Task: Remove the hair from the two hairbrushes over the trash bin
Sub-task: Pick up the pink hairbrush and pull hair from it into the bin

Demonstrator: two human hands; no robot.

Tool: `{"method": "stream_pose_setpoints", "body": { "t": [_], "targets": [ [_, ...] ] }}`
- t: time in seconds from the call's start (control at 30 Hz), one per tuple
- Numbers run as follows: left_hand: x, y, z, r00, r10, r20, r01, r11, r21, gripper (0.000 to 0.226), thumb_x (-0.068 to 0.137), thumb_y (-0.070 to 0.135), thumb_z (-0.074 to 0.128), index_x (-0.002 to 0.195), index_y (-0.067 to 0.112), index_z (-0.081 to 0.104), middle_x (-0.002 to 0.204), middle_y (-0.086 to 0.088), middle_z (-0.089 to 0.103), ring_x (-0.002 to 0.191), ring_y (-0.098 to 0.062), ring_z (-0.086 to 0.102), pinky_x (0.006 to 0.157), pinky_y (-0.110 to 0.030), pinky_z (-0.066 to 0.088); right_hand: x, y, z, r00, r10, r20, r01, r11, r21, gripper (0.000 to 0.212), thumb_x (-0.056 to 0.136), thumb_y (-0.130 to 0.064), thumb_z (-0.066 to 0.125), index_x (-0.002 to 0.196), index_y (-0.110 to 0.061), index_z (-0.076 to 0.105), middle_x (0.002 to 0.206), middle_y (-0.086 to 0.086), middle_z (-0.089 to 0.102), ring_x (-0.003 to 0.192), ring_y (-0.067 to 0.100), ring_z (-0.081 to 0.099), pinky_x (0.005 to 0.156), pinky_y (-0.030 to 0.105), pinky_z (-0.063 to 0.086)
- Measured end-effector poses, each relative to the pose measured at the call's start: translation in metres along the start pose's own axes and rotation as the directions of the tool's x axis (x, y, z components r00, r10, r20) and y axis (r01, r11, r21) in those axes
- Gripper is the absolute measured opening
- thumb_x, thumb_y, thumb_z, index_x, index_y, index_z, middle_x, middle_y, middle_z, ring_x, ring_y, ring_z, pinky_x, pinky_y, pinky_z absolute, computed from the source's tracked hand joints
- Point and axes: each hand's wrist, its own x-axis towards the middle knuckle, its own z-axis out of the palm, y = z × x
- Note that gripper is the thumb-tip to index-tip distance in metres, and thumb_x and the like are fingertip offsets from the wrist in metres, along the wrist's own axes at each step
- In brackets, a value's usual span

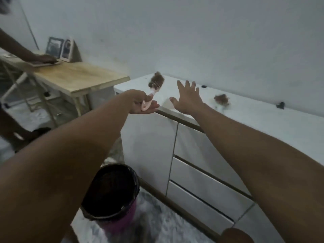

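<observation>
My left hand (142,104) holds a pink hairbrush (152,91) by its handle, thumb over it, palm up. The brush head points up and away and is full of brown hair. My right hand (188,98) is spread flat with straight fingers just above the white cabinet top (254,118), to the right of the brush. A second brush clogged with brown hair (222,99) lies on the cabinet top further right. The trash bin (112,193), purple with a black liner, stands on the floor below my left forearm.
A wooden side table (78,76) stands left of the cabinet, with picture frames (60,49) at its back. Another person's hand (44,59) rests on a tray there. The cabinet front has drawers (201,183). Small dark clips (280,105) sit along the wall edge.
</observation>
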Motion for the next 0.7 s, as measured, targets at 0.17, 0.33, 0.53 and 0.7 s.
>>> {"method": "stream_pose_setpoints", "body": {
  "t": [0.17,0.33,0.53,0.7],
  "targets": [
    [-0.023,-0.030,-0.101,0.990,-0.035,-0.134,0.025,0.997,-0.078,0.019,0.099,0.007,0.055,0.110,-0.009,0.055,0.100,-0.017,0.066,0.064,-0.027,0.074,0.051,-0.041,0.061,0.002,-0.102,0.042,0.986,-0.160,0.042,0.156,0.984,0.091,0.078,0.094,-0.051,0.045,0.155,-0.016,0.009,0.160,0.022,0.012,0.148,0.045,0.004,0.120,0.054,0.011],
    [-0.036,-0.073,-0.188,0.971,-0.083,-0.225,0.059,0.992,-0.110,0.017,0.101,0.006,0.052,0.110,-0.007,0.055,0.098,-0.016,0.067,0.077,-0.025,0.072,0.057,-0.039,0.062,-0.014,-0.190,0.086,0.968,-0.233,0.091,0.216,0.962,0.169,0.077,0.095,-0.050,0.047,0.154,-0.016,0.013,0.160,0.022,0.014,0.148,0.044,0.007,0.120,0.055,0.013],
    [-0.032,-0.132,-0.255,0.962,-0.156,-0.225,0.129,0.983,-0.130,0.027,0.101,0.004,0.051,0.125,-0.007,0.052,0.102,-0.016,0.067,0.088,-0.026,0.070,0.064,-0.041,0.063,-0.031,-0.247,0.141,0.954,-0.250,0.166,0.211,0.952,0.221,0.076,0.093,-0.049,0.049,0.153,-0.018,0.015,0.159,0.021,0.019,0.147,0.045,0.010,0.119,0.055,0.014],
    [-0.022,-0.185,-0.269,0.941,-0.219,-0.258,0.184,0.971,-0.154,0.022,0.100,0.002,0.052,0.121,-0.003,0.056,0.105,-0.013,0.069,0.086,-0.022,0.071,0.052,-0.032,0.060,-0.050,-0.250,0.189,0.939,-0.256,0.231,0.200,0.949,0.242,0.074,0.092,-0.049,0.050,0.152,-0.018,0.019,0.156,0.021,0.024,0.146,0.046,0.014,0.118,0.056,0.016]
  ]
}}
